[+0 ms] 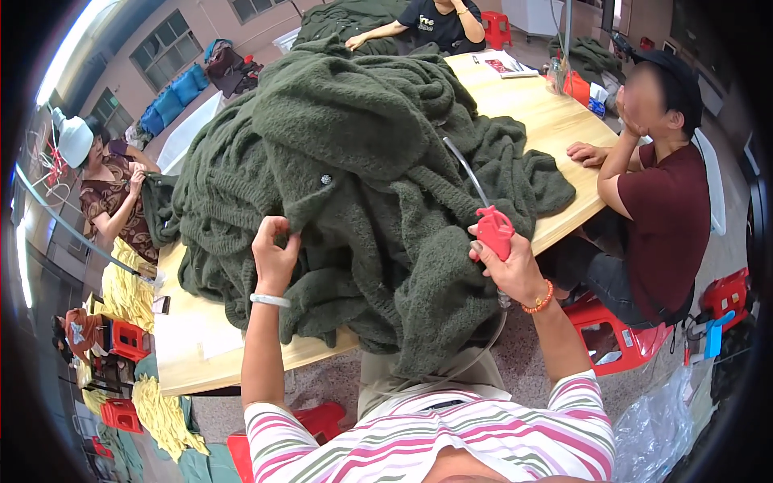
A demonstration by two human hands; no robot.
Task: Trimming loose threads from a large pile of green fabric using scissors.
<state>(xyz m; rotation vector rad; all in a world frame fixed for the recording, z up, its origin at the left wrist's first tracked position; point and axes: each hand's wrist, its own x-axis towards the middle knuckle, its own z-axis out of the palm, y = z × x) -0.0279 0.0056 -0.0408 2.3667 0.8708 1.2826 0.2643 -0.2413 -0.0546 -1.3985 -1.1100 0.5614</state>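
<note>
A large heap of dark green fuzzy knit garments covers much of the table in front of me. My left hand is closed, its thumb and fingers pinching the edge of one garment near a small shiny button. In my right hand is a red air blow gun, gripped by its body. Its long thin metal nozzle points up and away over the heap. A clear hose trails down from the gun toward my lap. Part of the garment hangs over the table's near edge.
The pale wooden table extends to both sides. A person in a maroon shirt sits at right, another in black at the far side, and a third at left handles green cloth. Red stools and yellow garments stand or lie around.
</note>
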